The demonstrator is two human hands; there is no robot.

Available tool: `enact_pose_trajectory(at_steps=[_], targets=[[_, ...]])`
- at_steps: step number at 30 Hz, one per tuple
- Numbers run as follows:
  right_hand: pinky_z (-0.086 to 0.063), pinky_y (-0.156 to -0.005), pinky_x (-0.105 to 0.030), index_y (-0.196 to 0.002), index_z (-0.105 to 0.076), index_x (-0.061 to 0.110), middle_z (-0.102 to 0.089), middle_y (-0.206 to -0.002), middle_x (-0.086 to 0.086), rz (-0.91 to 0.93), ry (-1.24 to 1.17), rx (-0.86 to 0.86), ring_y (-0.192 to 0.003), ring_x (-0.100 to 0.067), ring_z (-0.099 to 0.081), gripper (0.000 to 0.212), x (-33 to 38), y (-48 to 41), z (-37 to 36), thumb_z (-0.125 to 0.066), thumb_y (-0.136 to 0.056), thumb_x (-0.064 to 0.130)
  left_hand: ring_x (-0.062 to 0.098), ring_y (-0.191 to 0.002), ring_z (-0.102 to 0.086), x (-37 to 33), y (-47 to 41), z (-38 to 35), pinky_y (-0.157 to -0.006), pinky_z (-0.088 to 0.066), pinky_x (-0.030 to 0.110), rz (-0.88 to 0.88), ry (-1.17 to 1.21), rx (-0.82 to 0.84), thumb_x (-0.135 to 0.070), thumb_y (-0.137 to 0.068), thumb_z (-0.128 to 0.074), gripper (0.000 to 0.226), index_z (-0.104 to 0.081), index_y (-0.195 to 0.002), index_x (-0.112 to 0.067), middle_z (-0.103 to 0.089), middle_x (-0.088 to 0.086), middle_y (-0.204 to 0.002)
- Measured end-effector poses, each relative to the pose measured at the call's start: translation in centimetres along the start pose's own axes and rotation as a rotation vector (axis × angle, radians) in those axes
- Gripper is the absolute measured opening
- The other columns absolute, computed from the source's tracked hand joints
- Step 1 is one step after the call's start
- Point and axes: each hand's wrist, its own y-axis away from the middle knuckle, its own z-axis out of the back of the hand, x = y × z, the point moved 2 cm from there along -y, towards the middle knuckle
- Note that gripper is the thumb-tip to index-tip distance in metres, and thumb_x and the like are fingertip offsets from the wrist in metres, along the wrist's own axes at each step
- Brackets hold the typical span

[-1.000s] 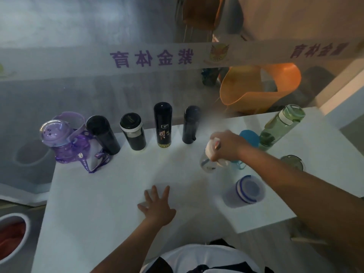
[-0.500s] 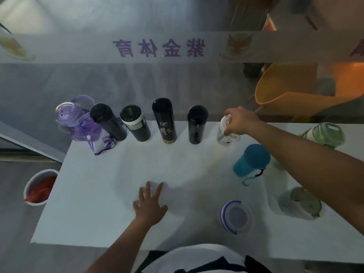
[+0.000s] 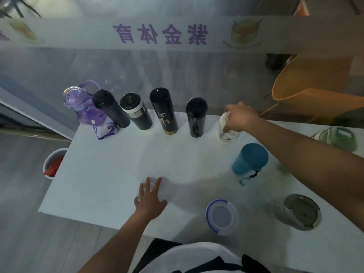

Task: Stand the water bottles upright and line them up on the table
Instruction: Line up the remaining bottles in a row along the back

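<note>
While the right hand point(image 3: 241, 118) curls round the top of a small white bottle point(image 3: 226, 134), that bottle stands upright at the right end of a row along the far edge of the desk point(image 3: 110, 174). I count six in that row: one purple bottle point(image 3: 82, 107), four dark flasks point(image 3: 163, 111) and the white one. Four more sit scattered to the right: a teal bottle point(image 3: 250, 159), a blue-rimmed bottle point(image 3: 221, 216), a grey-lidded bottle point(image 3: 299, 212) and a blurred green bottle point(image 3: 338, 138). The left hand point(image 3: 150, 201) lies flat on the desk, fingers spread, holding nothing.

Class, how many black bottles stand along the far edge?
4: slim black bottle beside the purple bottle, silver-banded bottle, tall logo bottle, short black bottle beside the white bottle the right hand grips.
</note>
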Motion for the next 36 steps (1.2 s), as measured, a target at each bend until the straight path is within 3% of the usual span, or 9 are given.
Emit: enact_pose_trajectory(at_steps=[6, 10, 15, 19, 21, 25, 30, 36], targets=[[-0.048, -0.089, -0.044, -0.131, -0.046, 0.026, -0.048, -0.128, -0.011, 0.026, -0.028, -0.018, -0.112, -0.037, -0.052, 0.08, -0.4, 0.3, -0.1, -0.082, -0.063, 0.051, 0.026, -0.152, 0.004, -1.0, 1.0, -0.8, -0.116, -0.025, 0.055, 0.03, 0.046, 0.004, -0.046, -0.09, -0.057, 0.083, -0.004, -0.154, -0.044, 0.011, -0.002, -0.165], [-0.047, -0.095, -0.048, -0.136, -0.043, 0.025, -0.048, -0.138, -0.011, 0.036, -0.149, -0.102, -0.12, -0.037, -0.05, 0.081, -1.2, 1.8, 0.9, -0.069, -0.07, 0.064, 0.026, -0.151, 0.0, -2.0, 1.4, -0.7, -0.115, -0.023, 0.056, 0.03, 0.108, 0.015, -0.042, -0.089, -0.06, 0.08, -0.012, -0.153, -0.043, 0.004, -0.003, -0.165], [-0.043, -0.092, -0.037, -0.136, -0.046, 0.024, -0.05, -0.141, -0.005, 0.046, -0.328, -0.282, -0.121, -0.029, -0.052, 0.064, -2.6, 7.8, 3.4, -0.06, -0.084, 0.059, 0.027, -0.15, -0.012, -3.9, 1.0, 0.6, -0.117, -0.024, 0.051, -0.077, 0.207, -0.002, -0.044, -0.086, -0.064, 0.079, -0.023, -0.152, -0.039, -0.008, 0.002, -0.164], [-0.047, -0.095, -0.037, -0.136, -0.05, 0.026, -0.055, -0.137, 0.0, 0.047, -0.414, -0.355, -0.12, -0.024, -0.054, 0.067, -3.6, 13.9, 1.9, -0.066, -0.079, 0.056, 0.026, -0.145, -0.027, -5.9, 0.8, 1.2, -0.117, -0.029, 0.047, -0.215, 0.403, 0.006, -0.042, -0.082, -0.068, 0.075, -0.035, -0.149, -0.033, -0.029, 0.005, -0.158], [-0.042, -0.101, -0.04, -0.139, -0.044, 0.032, -0.045, -0.145, -0.001, 0.0, -0.412, -0.296, -0.128, -0.026, -0.046, 0.074, -3.9, 15.8, -0.5, -0.072, -0.075, 0.053, 0.026, -0.148, -0.02, -6.7, 1.1, 1.0, -0.118, -0.026, 0.048, -0.258, 0.365, 0.002, -0.041, -0.086, -0.067, 0.073, -0.033, -0.149, -0.034, -0.025, 0.005, -0.16], [-0.038, -0.104, -0.044, -0.145, -0.029, 0.04, -0.023, -0.155, -0.007, -0.103, -0.36, -0.188, -0.134, -0.033, -0.035, 0.083, -4.0, 16.7, -5.4, -0.073, -0.074, 0.045, 0.027, -0.151, 0.004, -7.6, 2.3, 0.0, -0.118, -0.013, 0.055, -0.264, 0.127, -0.01, -0.045, -0.09, -0.059, 0.076, -0.017, -0.153, -0.041, 0.001, -0.001, -0.165], [-0.047, -0.098, -0.043, -0.14, -0.039, 0.029, -0.034, -0.142, -0.01, -0.158, -0.349, -0.268, -0.115, -0.034, -0.051, 0.067, -3.6, 16.1, -7.4, -0.066, -0.079, 0.026, 0.028, -0.151, 0.012, -7.1, 2.9, -2.6, -0.118, -0.009, 0.058, -0.306, -0.022, 0.013, -0.048, -0.09, -0.057, 0.081, -0.007, -0.153, -0.044, 0.013, 0.0, -0.164], [-0.051, -0.093, -0.042, -0.14, -0.039, 0.028, -0.041, -0.132, -0.009, -0.159, -0.409, -0.224, -0.111, -0.029, -0.054, 0.069, -3.5, 15.1, -6.8, -0.069, -0.077, 0.03, 0.028, -0.15, 0.017, -5.5, 3.6, -4.5, -0.117, -0.003, 0.061, -0.352, -0.117, 0.019, -0.046, -0.09, -0.055, 0.082, -0.003, -0.154, -0.044, 0.019, -0.001, -0.163]])
